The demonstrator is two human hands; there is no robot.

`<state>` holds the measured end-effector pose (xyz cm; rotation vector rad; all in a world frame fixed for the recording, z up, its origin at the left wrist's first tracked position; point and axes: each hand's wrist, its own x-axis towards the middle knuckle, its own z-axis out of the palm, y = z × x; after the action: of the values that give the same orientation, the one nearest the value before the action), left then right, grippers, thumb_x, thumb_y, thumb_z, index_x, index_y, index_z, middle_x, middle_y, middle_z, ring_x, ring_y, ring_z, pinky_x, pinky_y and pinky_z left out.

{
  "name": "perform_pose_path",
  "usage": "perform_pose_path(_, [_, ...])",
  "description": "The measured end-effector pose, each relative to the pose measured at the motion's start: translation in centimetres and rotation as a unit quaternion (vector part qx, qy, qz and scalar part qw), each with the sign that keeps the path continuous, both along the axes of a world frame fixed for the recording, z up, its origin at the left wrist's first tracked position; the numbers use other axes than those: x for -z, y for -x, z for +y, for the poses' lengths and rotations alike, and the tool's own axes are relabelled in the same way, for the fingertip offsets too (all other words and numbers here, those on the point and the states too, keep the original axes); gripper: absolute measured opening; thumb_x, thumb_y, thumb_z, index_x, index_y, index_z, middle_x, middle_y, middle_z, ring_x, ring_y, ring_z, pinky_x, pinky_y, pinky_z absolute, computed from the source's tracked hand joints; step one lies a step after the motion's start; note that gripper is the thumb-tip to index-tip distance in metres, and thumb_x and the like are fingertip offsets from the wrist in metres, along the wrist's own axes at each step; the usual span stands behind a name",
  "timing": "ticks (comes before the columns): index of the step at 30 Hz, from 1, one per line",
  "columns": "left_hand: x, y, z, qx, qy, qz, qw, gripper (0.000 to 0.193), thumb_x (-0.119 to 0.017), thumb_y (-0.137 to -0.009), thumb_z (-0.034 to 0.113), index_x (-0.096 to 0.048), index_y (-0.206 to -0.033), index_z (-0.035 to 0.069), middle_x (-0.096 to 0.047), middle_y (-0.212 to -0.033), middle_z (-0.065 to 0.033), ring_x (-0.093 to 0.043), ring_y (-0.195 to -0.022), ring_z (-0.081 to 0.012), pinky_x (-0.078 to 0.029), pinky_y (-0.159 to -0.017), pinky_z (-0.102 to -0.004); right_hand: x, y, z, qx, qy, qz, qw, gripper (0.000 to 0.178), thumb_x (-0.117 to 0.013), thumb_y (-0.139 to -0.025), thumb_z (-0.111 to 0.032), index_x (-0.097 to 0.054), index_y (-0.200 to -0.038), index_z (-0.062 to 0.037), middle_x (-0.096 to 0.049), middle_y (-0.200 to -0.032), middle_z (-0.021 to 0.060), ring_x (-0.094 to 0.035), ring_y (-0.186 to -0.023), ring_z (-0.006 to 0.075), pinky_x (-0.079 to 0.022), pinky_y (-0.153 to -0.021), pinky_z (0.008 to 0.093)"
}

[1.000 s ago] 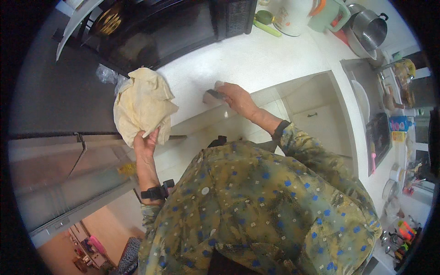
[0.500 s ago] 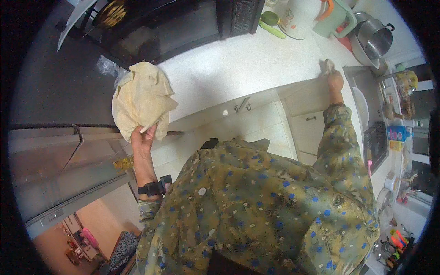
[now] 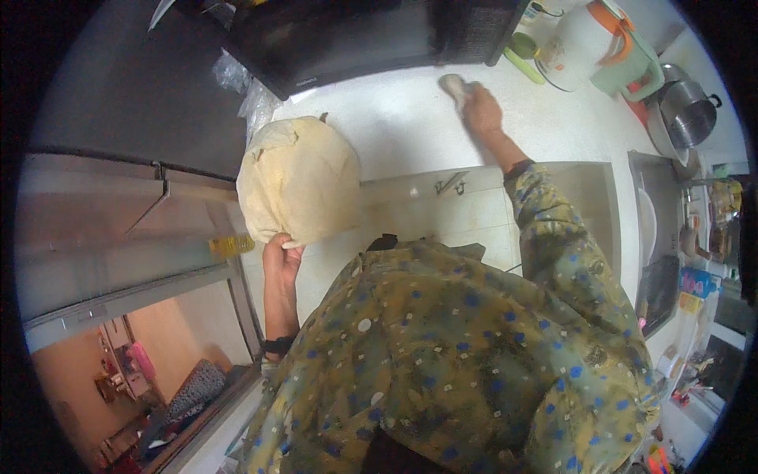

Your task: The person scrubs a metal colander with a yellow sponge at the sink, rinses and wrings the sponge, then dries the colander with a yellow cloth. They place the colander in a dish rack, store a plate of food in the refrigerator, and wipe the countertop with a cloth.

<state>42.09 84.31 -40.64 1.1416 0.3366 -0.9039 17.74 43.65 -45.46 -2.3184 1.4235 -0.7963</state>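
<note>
My left hand (image 3: pixel 283 254) pinches the lower edge of a beige cloth (image 3: pixel 300 178). The cloth bulges into a rounded shape over the left end of the white counter (image 3: pixel 379 130); whether anything lies under it is hidden. On the counter's far side, my right hand (image 3: pixel 482 110) has its fingers closed round a small greyish rag (image 3: pixel 454 88). That rag rests against the white surface, in front of a black oven-like appliance (image 3: pixel 379 39).
Crumpled clear plastic (image 3: pixel 257 110) lies left of the counter. At the back right stand a green pitcher (image 3: pixel 629 75), a white container (image 3: pixel 572 47) and a metal pot (image 3: pixel 689 110). A sink (image 3: pixel 659 237) is at the right.
My right hand has swept the rag leftward along the counter, from the right end to in front of the black appliance. The beige cloth, still in my left hand, looks rounder and fuller.
</note>
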Motion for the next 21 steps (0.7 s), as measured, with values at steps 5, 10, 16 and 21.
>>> perform_pose_path(5, [-0.4,2.8,5.2,0.04,0.036,0.008,0.999,0.053,-0.047,-0.067,-0.001,-0.04,-0.12,-0.003,-0.052,-0.117,-0.0165,-0.054,-0.104,-0.0297,-0.048,-0.086,-0.0434,0.2,-6.0,10.0,-0.242,0.042,-0.077,0.966,0.022,-0.052,-0.081,-0.015,-0.055,-0.102,-0.008,-0.06,-0.096,0.0142,-0.057,-0.09,0.0323,-0.046,-0.075,0.0412])
perform_pose_path(10, [-3.3,4.6,8.3,-0.032,0.046,-0.002,0.998,0.058,-0.05,-0.067,-0.001,-0.038,-0.124,0.001,-0.052,-0.118,-0.0136,-0.053,-0.106,-0.0291,-0.047,-0.088,-0.0428,-0.4,-8.3,16.6,-0.379,-0.362,-0.149,0.838,0.02,-0.054,-0.083,-0.018,-0.056,-0.102,-0.0106,-0.059,-0.097,0.0151,-0.058,-0.09,0.0291,-0.046,-0.073,0.037])
perform_pose_path(16, [-4.5,5.7,14.2,-0.128,-0.032,-0.027,0.991,0.06,-0.052,-0.067,-0.001,-0.037,-0.124,0.0,-0.051,-0.118,-0.0146,-0.054,-0.104,-0.0292,-0.05,-0.084,-0.0416,-2.7,-2.5,4.1,-0.094,-0.274,-0.023,0.957,0.049,-0.044,-0.088,-0.021,-0.027,-0.132,-0.007,-0.051,-0.112,0.0219,-0.053,-0.099,0.0318,-0.045,-0.08,0.039])
perform_pose_path(21, [-3.7,7.1,17.7,-0.176,-0.039,-0.046,0.983,0.059,-0.054,-0.066,0.001,-0.038,-0.123,-0.001,-0.053,-0.114,-0.0137,-0.056,-0.1,-0.0277,-0.052,-0.082,-0.0402,-0.4,1.6,0.8,-0.104,0.164,0.177,0.965,0.05,-0.054,-0.08,-0.034,-0.044,-0.126,-0.0176,-0.049,-0.117,0.0209,-0.052,-0.096,0.0376,-0.046,-0.076,0.0455])
